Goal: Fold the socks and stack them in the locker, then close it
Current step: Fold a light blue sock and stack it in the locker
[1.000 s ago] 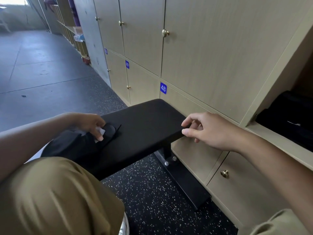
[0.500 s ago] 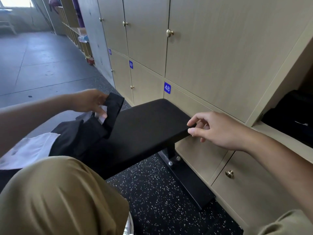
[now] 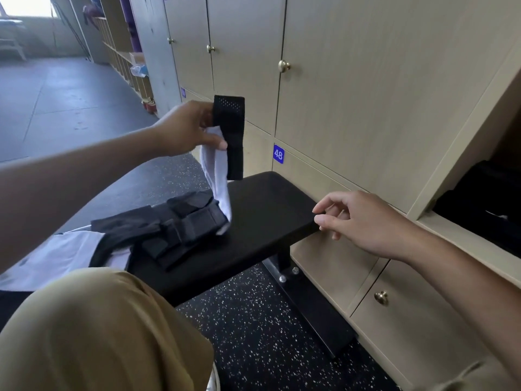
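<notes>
My left hand point(image 3: 187, 128) is raised above the black bench point(image 3: 262, 221) and pinches a black sock point(image 3: 229, 131) together with a white sock point(image 3: 217, 176). The white one hangs down and its toe touches the bench. Under them a pile of black socks point(image 3: 174, 227) lies on the bench, with white cloth point(image 3: 62, 249) to its left. My right hand point(image 3: 363, 221) hovers at the bench's right end with loosely curled fingers, holding nothing. The open locker point(image 3: 451, 232) is at the right edge, with dark folded items point(image 3: 487, 207) inside.
A wall of shut wooden lockers with brass knobs point(image 3: 284, 65) stands behind the bench; one bears a blue tag 48 point(image 3: 278, 154). A drawer knob point(image 3: 380, 297) sits below the open locker. My knee in tan cloth point(image 3: 93, 334) fills the lower left. The floor is speckled black rubber point(image 3: 253, 328).
My left hand has lifted up and to the right from the pile, carrying the black and the white sock into the air. My right hand has stayed by the bench end.
</notes>
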{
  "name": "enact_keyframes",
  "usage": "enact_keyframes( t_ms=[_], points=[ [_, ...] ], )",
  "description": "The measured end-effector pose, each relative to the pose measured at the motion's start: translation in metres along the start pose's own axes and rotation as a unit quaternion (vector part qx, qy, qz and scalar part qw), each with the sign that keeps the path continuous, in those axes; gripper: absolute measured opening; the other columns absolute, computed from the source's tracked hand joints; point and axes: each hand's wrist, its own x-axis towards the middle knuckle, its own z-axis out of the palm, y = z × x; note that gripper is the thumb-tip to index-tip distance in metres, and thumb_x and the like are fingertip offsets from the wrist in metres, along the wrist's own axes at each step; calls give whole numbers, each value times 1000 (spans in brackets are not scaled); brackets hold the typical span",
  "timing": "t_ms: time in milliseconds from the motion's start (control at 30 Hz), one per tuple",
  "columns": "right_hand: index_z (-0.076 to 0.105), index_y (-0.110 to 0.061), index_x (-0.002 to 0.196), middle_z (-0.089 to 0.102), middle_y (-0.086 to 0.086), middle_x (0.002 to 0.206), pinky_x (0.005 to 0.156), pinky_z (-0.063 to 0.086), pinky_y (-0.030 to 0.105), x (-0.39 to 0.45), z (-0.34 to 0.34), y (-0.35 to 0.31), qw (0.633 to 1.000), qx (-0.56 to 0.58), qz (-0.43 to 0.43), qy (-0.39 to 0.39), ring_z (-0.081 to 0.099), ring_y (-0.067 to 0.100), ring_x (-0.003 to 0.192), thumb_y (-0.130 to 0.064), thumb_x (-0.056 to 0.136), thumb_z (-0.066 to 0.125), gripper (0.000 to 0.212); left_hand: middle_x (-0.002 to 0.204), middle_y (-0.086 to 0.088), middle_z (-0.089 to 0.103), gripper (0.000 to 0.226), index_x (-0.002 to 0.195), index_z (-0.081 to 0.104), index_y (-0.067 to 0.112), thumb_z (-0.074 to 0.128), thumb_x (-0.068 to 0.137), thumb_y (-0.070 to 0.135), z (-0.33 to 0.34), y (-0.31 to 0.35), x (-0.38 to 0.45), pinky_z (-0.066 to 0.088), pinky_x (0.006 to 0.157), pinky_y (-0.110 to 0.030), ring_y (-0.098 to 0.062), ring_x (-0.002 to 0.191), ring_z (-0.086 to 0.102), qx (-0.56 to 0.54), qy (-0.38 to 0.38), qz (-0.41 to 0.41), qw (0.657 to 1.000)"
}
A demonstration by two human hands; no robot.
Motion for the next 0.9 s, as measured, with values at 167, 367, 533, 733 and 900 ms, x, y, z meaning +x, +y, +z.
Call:
enact_keyframes(
  t_ms=[167,367,533,733,900],
  points=[
    [70,-29,95,71,-8,80,60,43,8,0,-1,2,999,21,11,39,66,3,61,-27,93,69,2,111,5,70,47,125,66,18,83,81,23,13,27,15,44,79,-17,1,89,60,-8,40,23,999],
    [66,-30,111,67,-10,92,72,47,17,3,-5,0,991,48,14,127,67,6,80,-33,93,67,18,119,-2,71,47,128,64,18,81,84,18,29,64,12,61,87,-44,-15,106,68,-98,17,45,994],
    [66,-28,116,67,-13,101,73,46,11,4,-12,-3,974,120,-4,191,62,3,83,-32,94,67,22,115,-7,71,42,123,66,21,82,84,18,45,103,-1,59,79,-47,-16,102,68,-147,-9,77,986],
    [72,-26,108,75,-12,96,76,52,26,-2,-19,-4,950,248,-32,186,71,7,88,-29,96,68,13,112,-19,71,52,120,64,5,86,80,28,76,127,-13,59,86,-55,-28,103,72,-201,-68,52,976],
    [72,-8,105,77,3,99,93,57,47,-16,-25,2,944,262,-22,201,74,21,97,-18,98,66,13,101,-5,77,40,117,65,21,84,82,20,101,144,-16,62,83,-35,-19,93,76,-253,-79,47,963]
  ],
)
